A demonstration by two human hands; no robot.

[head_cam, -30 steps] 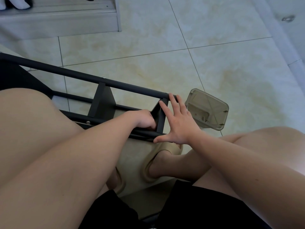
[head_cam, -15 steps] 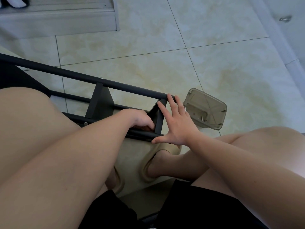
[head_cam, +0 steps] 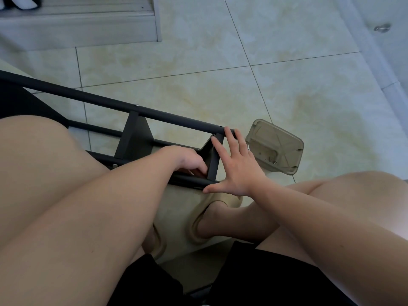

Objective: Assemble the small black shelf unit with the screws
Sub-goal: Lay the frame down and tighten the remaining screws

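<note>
The black shelf unit [head_cam: 136, 138] lies on its side across the floor and my left thigh, its long tubes running from upper left to the middle. My right hand [head_cam: 238, 166] presses flat, fingers spread, against the frame's right end. My left hand [head_cam: 187, 161] reaches inside the frame beside the end panel [head_cam: 213, 160], fingers curled; whatever they hold is hidden. A clear plastic tray [head_cam: 287, 149] with a few screws sits on the floor just right of the frame.
My bare legs and beige slippers [head_cam: 212, 217] fill the lower view below the frame. A pale wooden step [head_cam: 88, 25] runs along the top left. A white wall base [head_cam: 379, 67] borders the tiled floor [head_cam: 220, 85] on the right.
Both hands stay at the frame's right end; only the view shifts a little. The left hand has edged slightly deeper toward the end panel.
</note>
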